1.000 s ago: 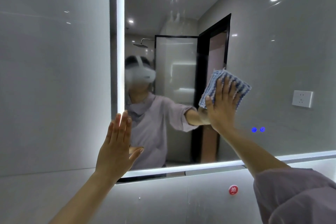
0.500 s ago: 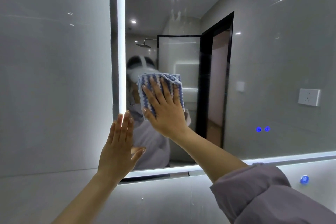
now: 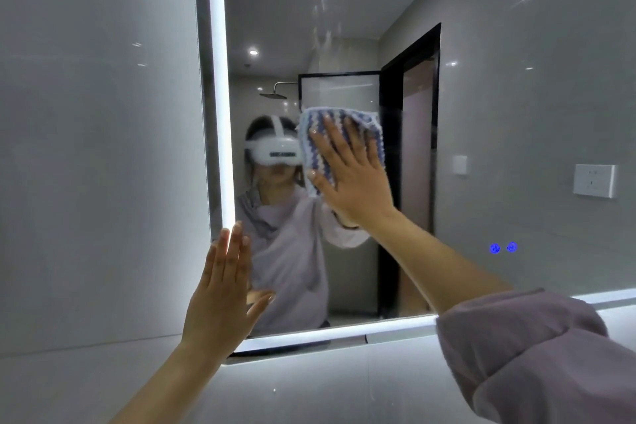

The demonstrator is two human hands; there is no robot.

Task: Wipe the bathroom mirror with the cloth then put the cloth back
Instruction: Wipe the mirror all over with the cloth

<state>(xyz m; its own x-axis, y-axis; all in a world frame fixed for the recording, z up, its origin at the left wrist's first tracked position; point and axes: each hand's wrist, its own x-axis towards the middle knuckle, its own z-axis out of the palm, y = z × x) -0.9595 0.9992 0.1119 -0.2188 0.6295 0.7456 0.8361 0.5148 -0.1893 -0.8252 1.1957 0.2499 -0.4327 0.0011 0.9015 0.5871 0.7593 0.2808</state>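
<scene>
Two hands on mirror point(image 3: 516, 113). Right hand point(image 3: 351, 179), fingers spread, presses striped cloth point(image 3: 339, 144) flat near centre; cloth's lower part hidden beneath palm. Left hand point(image 3: 220, 289), flat and empty, at 7 o'clock corner; elbow cut off.

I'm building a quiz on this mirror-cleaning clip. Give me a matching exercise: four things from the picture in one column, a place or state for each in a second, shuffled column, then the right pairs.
Things
1. cloth
2. left hand
3. right hand
4. blue lights

Places or states
A. glowing low on the right of the mirror
B. flat, fingers up, at the mirror's lower left corner
C. striped blue and white, pressed to the glass
D. spread flat over the cloth

Pairs: 1-C, 2-B, 3-D, 4-A
</scene>
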